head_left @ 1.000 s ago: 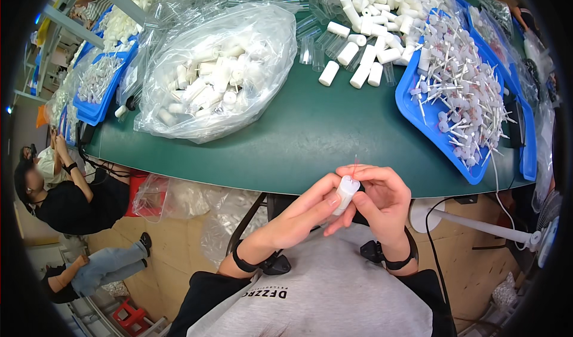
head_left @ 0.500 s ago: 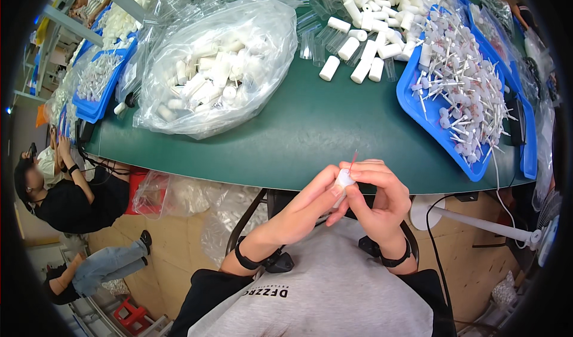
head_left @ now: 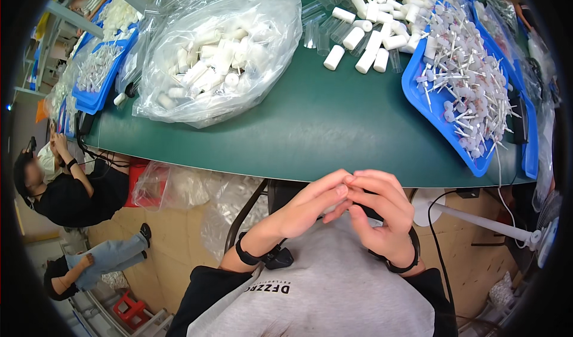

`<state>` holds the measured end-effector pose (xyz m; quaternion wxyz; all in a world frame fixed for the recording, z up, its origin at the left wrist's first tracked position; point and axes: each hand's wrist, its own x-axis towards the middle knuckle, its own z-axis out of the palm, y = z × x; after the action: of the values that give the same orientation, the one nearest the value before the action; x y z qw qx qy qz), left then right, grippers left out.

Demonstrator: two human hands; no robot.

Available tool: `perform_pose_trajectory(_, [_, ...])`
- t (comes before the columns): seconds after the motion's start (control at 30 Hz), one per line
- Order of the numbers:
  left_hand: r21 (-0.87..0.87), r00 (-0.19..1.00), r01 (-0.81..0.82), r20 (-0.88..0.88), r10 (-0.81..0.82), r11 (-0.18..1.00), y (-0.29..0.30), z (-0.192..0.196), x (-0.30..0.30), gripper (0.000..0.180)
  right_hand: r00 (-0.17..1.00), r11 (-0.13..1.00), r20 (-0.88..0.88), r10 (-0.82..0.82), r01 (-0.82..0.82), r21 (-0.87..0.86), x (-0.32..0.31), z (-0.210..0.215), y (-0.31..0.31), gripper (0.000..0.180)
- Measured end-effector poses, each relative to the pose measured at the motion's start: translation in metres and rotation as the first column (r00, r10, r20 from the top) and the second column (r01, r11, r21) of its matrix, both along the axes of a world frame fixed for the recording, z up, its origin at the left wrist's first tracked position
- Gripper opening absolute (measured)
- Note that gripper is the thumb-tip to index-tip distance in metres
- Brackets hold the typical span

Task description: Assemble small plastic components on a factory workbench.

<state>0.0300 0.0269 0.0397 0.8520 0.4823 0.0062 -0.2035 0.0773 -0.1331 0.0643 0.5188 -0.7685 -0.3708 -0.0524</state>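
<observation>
Both hands meet at lower centre, below the green table [head_left: 310, 128] edge. Left hand [head_left: 313, 203] and right hand [head_left: 382, 215] fingertips pinched together around a small white part [head_left: 334, 206], mostly hidden. Blue tray [head_left: 444, 128] upper right.

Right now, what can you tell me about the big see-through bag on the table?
The big clear plastic bag sits on the green table, toward its left side. It is thin, shiny and crinkled, and bulges into a rounded heap. Through the film you can see many small white tube-shaped pieces piled loosely every which way. Its lower edge rests flat on the tabletop, near the table's front edge. To its left is a blue tray, close beside it. Neither hand touches it.
</observation>
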Motion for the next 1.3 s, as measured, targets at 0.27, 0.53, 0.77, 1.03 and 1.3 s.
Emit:
perform_pose_trajectory(0.27, [-0.067, 0.957, 0.262, -0.109, -0.268, 0.963, 0.001, -0.04, -0.013, 0.029, 0.883, 0.946, -0.403, -0.24, 0.306, 0.109, -0.025, -0.022, -0.017, 0.005])
perform_pose_trajectory(0.53, [-0.113, 0.992, 0.019, -0.124, -0.033, 0.993, -0.012, -0.053, -0.031, 0.033, 0.527, 0.972, -0.844, -0.098, -0.133, -0.196, -0.01, -0.009, -0.035, 0.031])
perform_pose_trajectory(0.77, [-0.282, 0.967, -0.063, -0.256, -0.012, 0.957, -0.011, -0.058, -0.032, 0.021, 0.409, 0.944, -0.909, 0.077, -0.323, -0.065, -0.009, -0.032, -0.019, 0.053])
perform_pose_trajectory(1.03, [-0.081, 0.963, -0.097, -0.261, 0.073, 0.992, -0.021, -0.06, -0.029, 0.026, 0.302, 0.98, -0.932, 0.201, -0.059, 0.192, -0.031, -0.064, 0.005, 0.041])
perform_pose_trajectory(1.3, [0.097, 0.946, -0.048, -0.316, 0.076, 0.994, -0.015, -0.04, -0.022, 0.031, 0.175, 0.953, -0.962, 0.21, 0.183, 0.241, -0.046, -0.073, 0.025, 0.036])
